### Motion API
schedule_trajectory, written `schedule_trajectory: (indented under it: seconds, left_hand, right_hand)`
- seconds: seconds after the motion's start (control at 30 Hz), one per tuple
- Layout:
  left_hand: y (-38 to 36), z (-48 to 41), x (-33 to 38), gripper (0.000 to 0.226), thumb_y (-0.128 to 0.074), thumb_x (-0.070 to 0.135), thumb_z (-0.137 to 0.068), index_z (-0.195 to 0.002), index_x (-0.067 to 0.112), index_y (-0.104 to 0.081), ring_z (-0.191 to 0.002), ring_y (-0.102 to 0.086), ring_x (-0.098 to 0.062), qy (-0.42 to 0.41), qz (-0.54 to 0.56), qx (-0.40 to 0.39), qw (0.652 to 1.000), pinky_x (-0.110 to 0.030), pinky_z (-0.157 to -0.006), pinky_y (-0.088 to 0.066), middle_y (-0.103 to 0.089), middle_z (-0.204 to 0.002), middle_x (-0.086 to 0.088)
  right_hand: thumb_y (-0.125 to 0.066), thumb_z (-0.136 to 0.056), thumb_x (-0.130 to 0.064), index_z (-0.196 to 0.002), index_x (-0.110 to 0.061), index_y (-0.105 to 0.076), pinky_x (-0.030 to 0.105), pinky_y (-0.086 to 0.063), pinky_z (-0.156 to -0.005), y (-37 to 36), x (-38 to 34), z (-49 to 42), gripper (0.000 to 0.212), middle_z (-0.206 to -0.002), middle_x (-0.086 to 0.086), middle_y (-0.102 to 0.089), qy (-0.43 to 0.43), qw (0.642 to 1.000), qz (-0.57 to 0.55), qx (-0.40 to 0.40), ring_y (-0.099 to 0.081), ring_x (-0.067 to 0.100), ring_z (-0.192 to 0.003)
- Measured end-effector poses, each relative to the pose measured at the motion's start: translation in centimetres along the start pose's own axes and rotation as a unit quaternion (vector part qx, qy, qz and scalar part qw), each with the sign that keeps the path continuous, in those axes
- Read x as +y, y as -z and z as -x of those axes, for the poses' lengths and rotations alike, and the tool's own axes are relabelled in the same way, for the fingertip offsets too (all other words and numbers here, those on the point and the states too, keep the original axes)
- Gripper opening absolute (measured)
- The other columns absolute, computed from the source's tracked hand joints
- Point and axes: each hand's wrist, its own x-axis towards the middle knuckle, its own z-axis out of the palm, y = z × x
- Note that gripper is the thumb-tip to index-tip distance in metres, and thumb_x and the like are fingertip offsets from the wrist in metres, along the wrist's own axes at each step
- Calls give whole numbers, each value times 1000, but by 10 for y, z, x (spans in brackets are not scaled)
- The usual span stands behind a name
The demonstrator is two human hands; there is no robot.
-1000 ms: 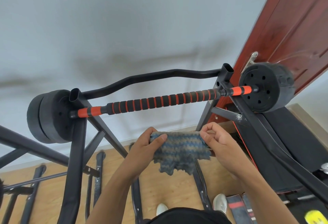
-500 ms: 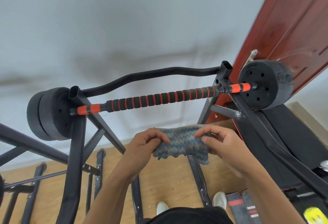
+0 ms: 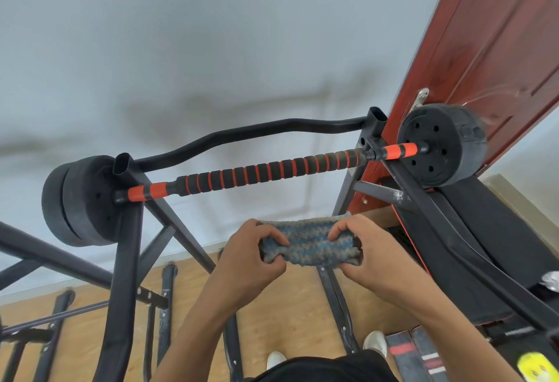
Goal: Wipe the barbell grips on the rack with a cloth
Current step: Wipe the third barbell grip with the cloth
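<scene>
1. Rack carries the barbell; its ringed grips are untouched.
2. Cloth is bunched well below the bar, clear of it.
3. Left hand and right hand both pinch its ends. Advise: fold a firm pad, then wrap the grip.

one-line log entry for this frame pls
phase: pre-wipe | left hand: grips cloth | right hand: grips cloth | cloth: bunched, clear of barbell | barbell: on rack, unwiped

Left hand and right hand raised side by side, fingers curled, each grip pinching cloth.
</scene>
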Motion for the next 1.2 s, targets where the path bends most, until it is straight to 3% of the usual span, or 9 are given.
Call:
schedule_trajectory:
  seconds: [0.27,0.33,0.43,0.67,0.77,0.9,1.0,1.1,1.2]
  left_hand:
    - [8,-4,1,17,-54,29,-107,-102,28,-70,-120,-53,5,34,86,-24,995,-17,-92,-48,-49,-137,27]
    - [10,-2,9,22,-50,26,-108,-104,20,-71,-102,-65,-2,57,197,-4,979,-16,-77,-53,-67,-119,12]
    - [5,-2,21,26,-56,36,-103,-99,14,-70,-89,-72,-23,71,264,25,962,-36,-74,-62,-73,-91,-6]
    - [-30,-8,41,12,-74,29,-94,-93,26,-62,-77,-65,-14,-24,124,162,979,-25,-61,-56,-66,-83,11]
    - [-44,-11,45,10,-67,30,-99,-99,23,-60,-78,-66,-13,-9,173,141,975,-24,-63,-56,-66,-88,11]
    - [-47,-15,43,45,-69,51,-94,-115,11,-58,-98,-72,-22,75,384,91,916,-34,-81,-62,-71,-104,-2]
    - [-49,-20,36,31,-67,27,-96,-112,2,-59,-101,-68,-29,110,481,101,864,-40,-86,-60,-69,-108,-12]
    - [-54,-27,34,16,-60,10,-97,-112,5,-60,-104,-61,-33,134,579,101,798,-46,-90,-55,-63,-111,-18]
    - [-62,-35,44,27,-68,13,-93,-117,3,-63,-106,-61,-32,143,600,101,781,-44,-91,-55,-64,-114,-18]
  right_hand:
    - [-75,-89,-33,-100,-35,-72,24,-54,-87,20,3,5,11,-121,-18,-57,17,994,-107,8,-60,6,-109]
    - [-72,-91,-36,-103,-31,-74,25,-53,-91,22,5,4,13,-132,-20,-55,7,991,-133,-2,-61,6,-115]
    - [-71,-94,-30,-97,-25,-73,29,-57,-78,23,2,1,7,-103,-9,-72,-23,982,-186,18,-70,10,-93]
    - [-76,-89,-23,-94,-24,-64,38,-62,-66,16,-11,-12,13,-84,-4,-72,-23,979,-191,66,-72,15,-77]
    - [-69,-92,-23,-107,-28,-63,36,-61,-78,11,-20,-13,17,-101,-8,-68,31,973,-226,18,-68,15,-95]
    - [-52,-90,-30,-135,-37,-56,23,-49,-89,17,-18,-14,46,-123,-15,-51,106,979,-149,-95,-52,13,-115]
    - [-51,-91,-24,-123,-38,-67,23,-50,-84,26,-13,-20,38,-116,-14,-59,122,979,-151,-64,-57,15,-108]
    - [-60,-93,-26,-108,-35,-70,29,-55,-82,37,-2,-36,21,-105,-13,-68,40,967,-243,62,-64,12,-100]
    - [-70,-87,-50,-116,-39,-66,42,-59,-89,45,9,-55,31,-112,-10,-69,-70,936,-343,-25,-69,12,-104]
